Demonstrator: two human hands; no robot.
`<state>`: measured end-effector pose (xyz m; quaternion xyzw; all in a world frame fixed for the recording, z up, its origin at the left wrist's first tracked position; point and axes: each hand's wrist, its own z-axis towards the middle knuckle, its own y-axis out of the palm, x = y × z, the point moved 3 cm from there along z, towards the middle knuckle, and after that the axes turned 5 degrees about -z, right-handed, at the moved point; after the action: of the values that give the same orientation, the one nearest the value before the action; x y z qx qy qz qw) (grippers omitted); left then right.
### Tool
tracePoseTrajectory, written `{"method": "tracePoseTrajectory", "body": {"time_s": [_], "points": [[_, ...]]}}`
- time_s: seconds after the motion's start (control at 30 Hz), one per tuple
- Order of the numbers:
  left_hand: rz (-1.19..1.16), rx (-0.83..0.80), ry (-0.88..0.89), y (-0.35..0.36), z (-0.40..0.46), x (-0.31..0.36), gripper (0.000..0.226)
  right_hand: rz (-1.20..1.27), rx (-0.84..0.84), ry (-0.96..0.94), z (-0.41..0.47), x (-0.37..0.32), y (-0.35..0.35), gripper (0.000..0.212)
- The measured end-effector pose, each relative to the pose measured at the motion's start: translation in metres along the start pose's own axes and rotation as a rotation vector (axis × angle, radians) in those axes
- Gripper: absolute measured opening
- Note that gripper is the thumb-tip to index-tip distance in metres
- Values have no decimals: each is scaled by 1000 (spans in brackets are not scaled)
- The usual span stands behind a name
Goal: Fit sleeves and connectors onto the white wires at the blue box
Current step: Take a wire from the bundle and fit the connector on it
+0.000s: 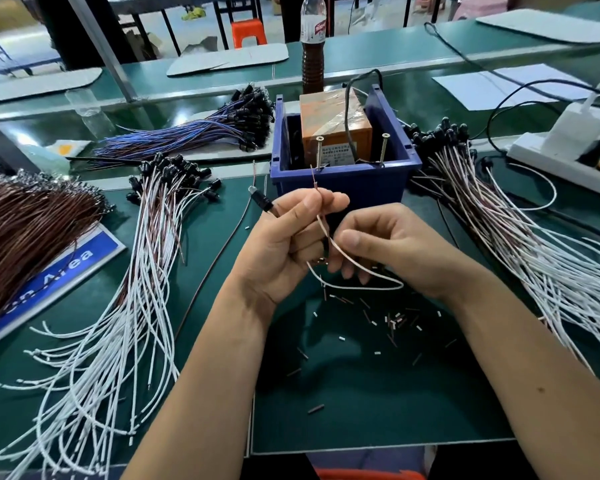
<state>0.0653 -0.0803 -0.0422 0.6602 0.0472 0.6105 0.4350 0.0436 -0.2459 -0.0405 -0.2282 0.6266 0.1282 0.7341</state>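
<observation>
A blue sign (54,271) lay flat on the green bench (361,393) at the left, partly hidden under a bundle of brown wires (21,230); its white letters read "Area" in full (before that only "n", or perhaps "on", showed, the rest being covered). The bottle (313,43) behind the blue box (343,181) wore a red and white label with print too blurred to read. The orange block (333,123) inside the box carried a pale label with small dark lines of characters, also not legible. No numbers could be made out anywhere.
</observation>
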Motion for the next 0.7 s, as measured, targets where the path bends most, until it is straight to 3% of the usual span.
{"method": "tracePoseTrajectory", "body": {"time_s": [0.17, 0.37, 0.57, 0.7], "points": [[108, -19, 11, 5, -3, 0, 23, 125, -40, -30, -1, -2, 2, 16], [5, -121, 43, 13, -6, 8, 10, 203, 0, -124, -3, -7, -10, 4], [-156, -121, 124, 11, -10, 21, 11, 647, -64, -370, -10, -24, -29, 22], [-360, -135, 170, 10, -10, 34, 10, 946, -27, -397, -16, -26, -40, 25]]}}
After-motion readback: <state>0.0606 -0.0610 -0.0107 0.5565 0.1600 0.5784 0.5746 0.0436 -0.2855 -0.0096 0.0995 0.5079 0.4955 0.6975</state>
